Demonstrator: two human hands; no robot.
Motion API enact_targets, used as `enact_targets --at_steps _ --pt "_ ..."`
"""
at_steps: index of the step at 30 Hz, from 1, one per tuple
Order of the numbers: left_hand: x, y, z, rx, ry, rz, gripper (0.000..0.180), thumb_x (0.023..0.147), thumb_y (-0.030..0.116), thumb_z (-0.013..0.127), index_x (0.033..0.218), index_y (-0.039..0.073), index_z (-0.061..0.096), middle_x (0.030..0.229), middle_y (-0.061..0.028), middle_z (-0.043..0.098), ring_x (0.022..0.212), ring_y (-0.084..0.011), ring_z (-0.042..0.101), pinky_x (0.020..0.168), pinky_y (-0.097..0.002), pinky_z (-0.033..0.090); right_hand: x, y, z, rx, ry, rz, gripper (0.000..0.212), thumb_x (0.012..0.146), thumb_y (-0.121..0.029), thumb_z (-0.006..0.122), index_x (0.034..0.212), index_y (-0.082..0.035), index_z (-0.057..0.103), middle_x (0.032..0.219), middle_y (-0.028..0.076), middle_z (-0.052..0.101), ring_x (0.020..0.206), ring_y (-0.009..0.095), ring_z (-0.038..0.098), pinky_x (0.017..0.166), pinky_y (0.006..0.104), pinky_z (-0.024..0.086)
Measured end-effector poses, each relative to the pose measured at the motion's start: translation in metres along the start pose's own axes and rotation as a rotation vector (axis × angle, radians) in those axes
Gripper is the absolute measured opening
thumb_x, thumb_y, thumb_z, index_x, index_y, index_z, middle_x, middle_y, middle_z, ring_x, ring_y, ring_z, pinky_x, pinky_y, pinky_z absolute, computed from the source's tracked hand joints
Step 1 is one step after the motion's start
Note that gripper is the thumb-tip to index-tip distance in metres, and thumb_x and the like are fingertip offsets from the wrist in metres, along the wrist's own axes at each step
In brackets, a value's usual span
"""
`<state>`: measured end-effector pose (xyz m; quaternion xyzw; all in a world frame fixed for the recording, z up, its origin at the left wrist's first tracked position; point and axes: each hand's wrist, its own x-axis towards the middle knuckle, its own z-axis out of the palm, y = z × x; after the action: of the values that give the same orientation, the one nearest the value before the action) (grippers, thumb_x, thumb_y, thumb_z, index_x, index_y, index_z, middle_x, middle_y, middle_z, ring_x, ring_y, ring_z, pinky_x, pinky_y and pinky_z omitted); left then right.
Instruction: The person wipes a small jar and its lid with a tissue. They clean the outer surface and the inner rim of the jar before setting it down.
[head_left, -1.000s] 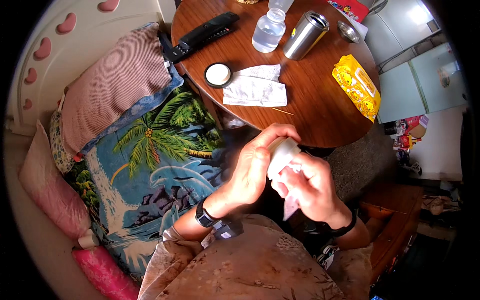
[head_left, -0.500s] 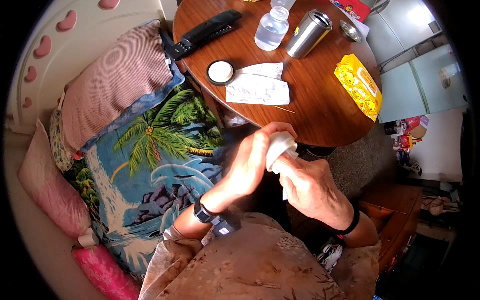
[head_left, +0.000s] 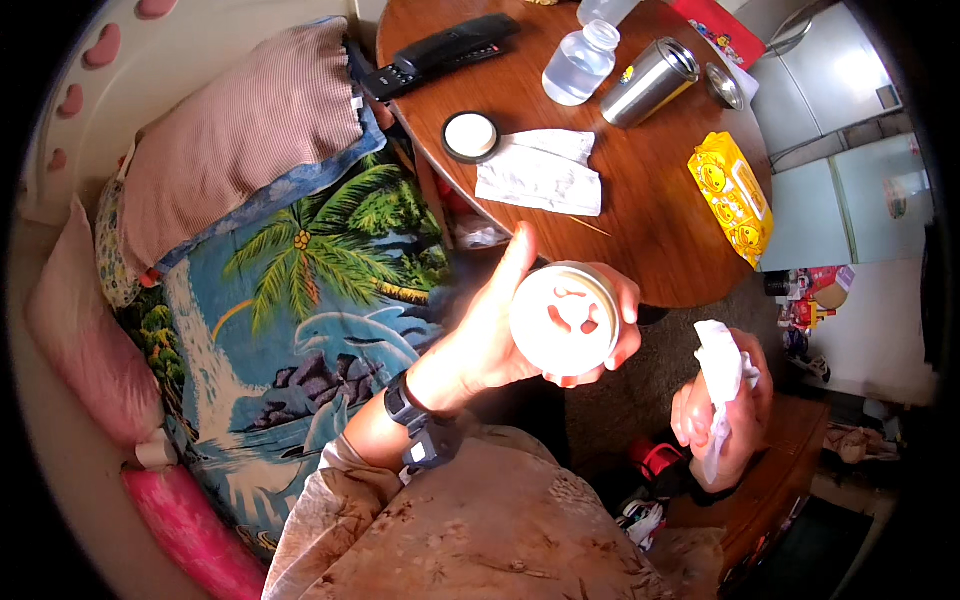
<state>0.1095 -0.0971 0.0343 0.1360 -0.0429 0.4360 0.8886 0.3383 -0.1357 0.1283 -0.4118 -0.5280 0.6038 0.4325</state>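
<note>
My left hand (head_left: 492,338) is wrapped round a round white lid-like piece (head_left: 548,345), its bright face turned up and marked with a few reddish-brown shapes; whether these are openings or marks I cannot tell. Off to the right, my right hand (head_left: 740,415) grips a crumpled white wipe (head_left: 722,365), part of which hangs below the fingers. On the table beyond stand an open steel thermos (head_left: 648,85) and a clear bottle of liquid (head_left: 580,65). Nearer lie a black-rimmed white disc (head_left: 470,136), a white paper sheet (head_left: 545,180) and a thin wooden stick (head_left: 590,226).
The round wooden table (head_left: 640,190) also holds a black handset (head_left: 450,50), a small metal bowl-like piece (head_left: 724,87) and a yellow wipes pack (head_left: 730,195). To the left is a bed with a palm-print cover (head_left: 300,290) and a pink pillow (head_left: 250,130). A wooden cabinet (head_left: 780,440) stands at right.
My hands have come apart. The right one has moved away to the right with the wipe, while the left keeps hold of the white piece, now face up.
</note>
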Motion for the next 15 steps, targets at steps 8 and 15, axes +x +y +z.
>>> enact_targets --at_steps 8,15 --pt "-0.001 -0.005 -0.009 0.011 -0.114 0.034 0.098 0.085 0.087 0.02 0.116 0.002 0.059 0.096 -0.0137 0.067 0.067 -0.0144 0.064 0.049 -0.0223 0.048 0.002 0.003 -0.007 0.174 -0.168 -0.005 0.054 0.103 -0.032 0.047 0.134 0.011 0.036 0.053 0.005 0.045 0.035 0.011 0.037 0.034 0.0277 0.036" --pt "0.004 -0.012 0.002 0.395 0.22 0.122 0.1 0.089 0.083 0.016 0.115 -0.003 0.059 0.102 -0.0146 0.065 0.085 -0.0193 0.064 0.071 -0.0273 0.052 -0.003 -0.007 0.014 -0.298 -0.058 -0.019 0.031 0.093 -0.012 0.056 0.118 0.008 0.056 0.074 0.009 0.062 0.051 0.01 0.053 0.047 0.025 0.042"
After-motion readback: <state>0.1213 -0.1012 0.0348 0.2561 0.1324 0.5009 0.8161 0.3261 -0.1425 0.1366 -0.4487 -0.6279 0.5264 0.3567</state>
